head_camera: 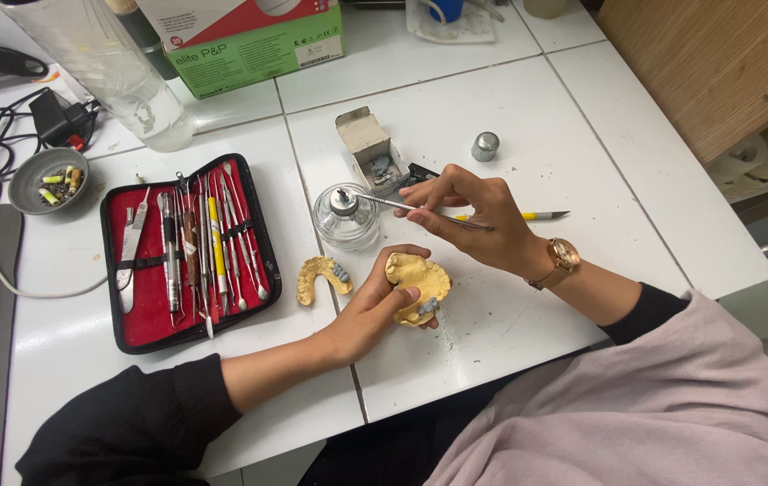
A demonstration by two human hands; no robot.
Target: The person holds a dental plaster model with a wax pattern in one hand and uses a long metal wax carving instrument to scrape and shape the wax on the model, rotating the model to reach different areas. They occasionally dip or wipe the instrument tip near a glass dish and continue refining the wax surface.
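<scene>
Here, left hand [375, 306] grips yellow cast [418, 286] | right hand [474, 220] pinches metal instrument [402, 206] over glass burner [346, 216]

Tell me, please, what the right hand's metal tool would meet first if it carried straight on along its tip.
Probably the wick cap of the glass spirit lamp: the right hand holds the thin metal tool with its tip right there. Whether they already touch is unclear.

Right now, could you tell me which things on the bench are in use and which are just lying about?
In use:
left hand holding yellow dental cast
right hand holding metal instrument at glass burner

Lying about:
second cast
red tool case
metal cap
small open box
grey bowl
</scene>
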